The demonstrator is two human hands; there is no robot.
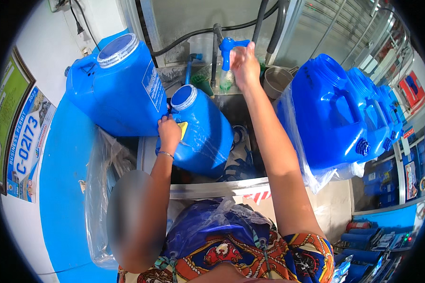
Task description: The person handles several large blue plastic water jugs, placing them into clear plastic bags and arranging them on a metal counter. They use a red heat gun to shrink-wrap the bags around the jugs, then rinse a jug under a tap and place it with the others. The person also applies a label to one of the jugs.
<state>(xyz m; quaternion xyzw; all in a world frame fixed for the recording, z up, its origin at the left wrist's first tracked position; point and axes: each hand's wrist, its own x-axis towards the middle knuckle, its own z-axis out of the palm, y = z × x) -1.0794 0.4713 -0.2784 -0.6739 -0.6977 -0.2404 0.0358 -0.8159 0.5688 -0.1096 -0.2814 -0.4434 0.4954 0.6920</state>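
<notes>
A blue water jug (200, 134) lies tilted in a steel sink (217, 187), its open white-rimmed mouth turned up toward the back. My left hand (169, 132) presses on the jug's side near its neck, over a yellow sticker (182, 128). My right hand (244, 63) reaches to the back and grips the blue handle of a faucet (227, 47) above the sink.
A large blue jug (115, 87) stands on the blue counter at left. Several blue jugs (337, 111), wrapped in clear plastic, line the right side. Black hoses (264, 21) run down behind the sink. A metal bowl (276, 80) sits at the back. A clear plastic bag (99, 188) hangs at lower left.
</notes>
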